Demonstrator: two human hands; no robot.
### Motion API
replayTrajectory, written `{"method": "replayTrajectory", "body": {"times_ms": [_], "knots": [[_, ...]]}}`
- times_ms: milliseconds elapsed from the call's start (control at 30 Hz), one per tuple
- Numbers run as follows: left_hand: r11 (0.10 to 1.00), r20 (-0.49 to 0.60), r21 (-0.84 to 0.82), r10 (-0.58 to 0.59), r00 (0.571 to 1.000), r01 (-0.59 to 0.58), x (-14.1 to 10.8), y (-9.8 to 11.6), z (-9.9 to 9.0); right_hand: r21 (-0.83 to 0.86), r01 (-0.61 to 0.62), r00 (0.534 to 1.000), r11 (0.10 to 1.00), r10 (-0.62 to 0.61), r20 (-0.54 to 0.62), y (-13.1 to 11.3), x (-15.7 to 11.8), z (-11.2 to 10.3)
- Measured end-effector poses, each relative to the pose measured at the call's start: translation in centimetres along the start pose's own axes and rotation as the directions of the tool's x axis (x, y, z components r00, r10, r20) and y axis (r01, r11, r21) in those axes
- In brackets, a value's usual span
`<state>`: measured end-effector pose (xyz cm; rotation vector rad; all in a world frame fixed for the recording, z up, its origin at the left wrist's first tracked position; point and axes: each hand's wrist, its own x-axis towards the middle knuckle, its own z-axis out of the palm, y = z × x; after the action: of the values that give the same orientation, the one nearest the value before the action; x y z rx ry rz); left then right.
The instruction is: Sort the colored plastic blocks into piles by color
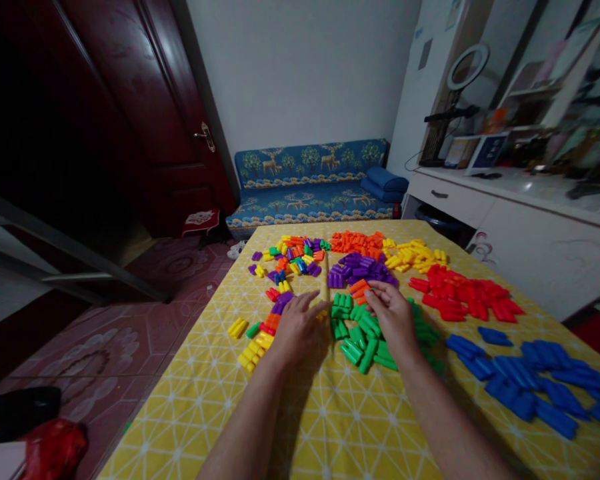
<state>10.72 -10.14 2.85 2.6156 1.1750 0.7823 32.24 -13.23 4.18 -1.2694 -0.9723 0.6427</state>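
My right hand [393, 317] pinches an orange plastic block [360, 291] with rounded ridges, just above the near edge of the purple pile [363, 268]. Below that hand spreads a heap of green blocks [363, 333], partly covered by my wrist. My left hand [296, 325] is stretched out low over the table, its fingers apart. A bit of yellow shows by its fingertips; whether it is a block I cannot make out. Beside this hand lie yellow blocks [253, 355] and a purple block [282, 303], some partly hidden behind it.
The table has a yellow patterned cloth [325, 420]. Mixed-colour blocks [295, 253] lie at the far left. Orange [355, 242], yellow [415, 255], red [473, 295] and blue [530, 380] piles run along the back and right. Behind stand a blue sofa [305, 193] and a white cabinet [545, 233].
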Motion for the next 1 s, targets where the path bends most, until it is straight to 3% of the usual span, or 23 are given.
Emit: {"method": "replayTrajectory", "body": {"times_ms": [100, 167, 367, 467, 533, 633, 700, 767, 833, 1000], "knots": [[1.0, 0.082, 0.011, -0.01, 0.997, 0.009, 0.0, 0.8, 1.0, -0.074, 0.011, 0.982, 0.997, 0.004, 0.186, 0.4, 2.2, 0.2], [0.999, 0.086, 0.011, -0.043, 0.995, 0.043, 0.0, 0.8, 1.3, -0.155, 0.06, 0.971, 0.986, -0.022, 0.239, 1.0, 4.6, 0.5], [0.997, 0.056, -0.026, -0.067, 0.996, 0.068, 0.2, 0.2, 1.5, -0.292, 0.096, 0.995, 0.952, -0.088, 0.039, 0.6, 13.1, 1.6], [0.985, 0.009, -0.141, -0.101, 0.995, 0.101, 0.2, -0.1, 1.5, -0.291, 0.124, 0.986, 0.949, -0.15, -0.069, -0.3, 14.4, 2.1], [0.955, -0.036, -0.252, -0.17, 0.985, 0.156, 0.1, -0.3, 1.4, -0.273, 0.184, 0.978, 0.944, -0.203, -0.042, -0.6, 13.2, 2.8], [0.895, -0.1, -0.385, -0.284, 0.954, 0.226, 0.1, -0.4, 1.2, -0.233, 0.254, 0.952, 0.939, -0.2, 0.233, -0.7, 8.7, 4.3], [0.871, -0.15, -0.433, -0.326, 0.933, 0.234, 0.1, -0.4, 1.1, -0.22, 0.266, 0.877, 0.939, -0.14, 0.459, -0.6, 5.0, 5.4], [0.853, -0.19, -0.47, -0.349, 0.918, 0.227, 0.0, -0.4, 0.9, -0.222, 0.259, 0.812, 0.94, -0.087, 0.577, -0.6, 2.0, 6.3], [0.834, -0.204, -0.507, -0.363, 0.909, 0.219, -0.1, -0.4, 0.8, -0.232, 0.228, 0.8, 0.946, -0.046, 0.599, -0.6, 0.0, 6.8], [0.813, -0.174, -0.555, -0.322, 0.931, 0.178, -0.2, -0.1, 0.9, -0.21, 0.111, 0.846, 0.971, 0.019, 0.534, -0.3, -1.3, 7.0]]}}
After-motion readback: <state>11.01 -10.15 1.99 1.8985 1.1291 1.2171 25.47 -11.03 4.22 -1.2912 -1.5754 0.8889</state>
